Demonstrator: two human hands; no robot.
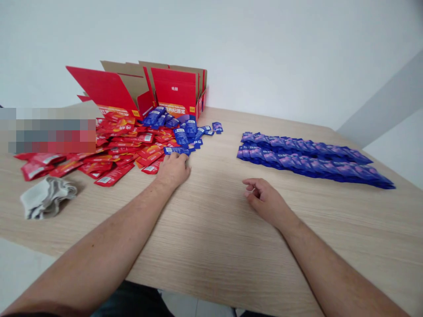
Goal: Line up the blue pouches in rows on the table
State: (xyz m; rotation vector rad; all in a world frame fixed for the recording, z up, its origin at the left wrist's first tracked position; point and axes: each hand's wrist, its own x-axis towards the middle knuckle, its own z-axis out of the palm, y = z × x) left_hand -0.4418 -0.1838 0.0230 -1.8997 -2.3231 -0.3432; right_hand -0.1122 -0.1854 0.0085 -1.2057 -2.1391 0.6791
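Note:
My left hand (175, 169) rests at the right edge of the red packet pile (125, 136), its bent fingertips touching the lower edge of a blue packet (176, 150). Its thumb lies apart from the fingers, with nothing seen gripped. Over the middle of the table hangs my right hand (262, 196), loosely curled, with a gap between thumb and fingers and nothing in it. More loose blue packets (181, 136) lie beyond my left hand. Beyond my right hand, overlapping blue packets form two long rows, a rear row (297, 144) and a front row (307, 164).
Open red cardboard boxes (175, 90) stand behind the pile against the wall. A crumpled grey-white cloth (48, 197) lies at the left on the wooden table (218, 237). Part of the left side is blurred out by blocks.

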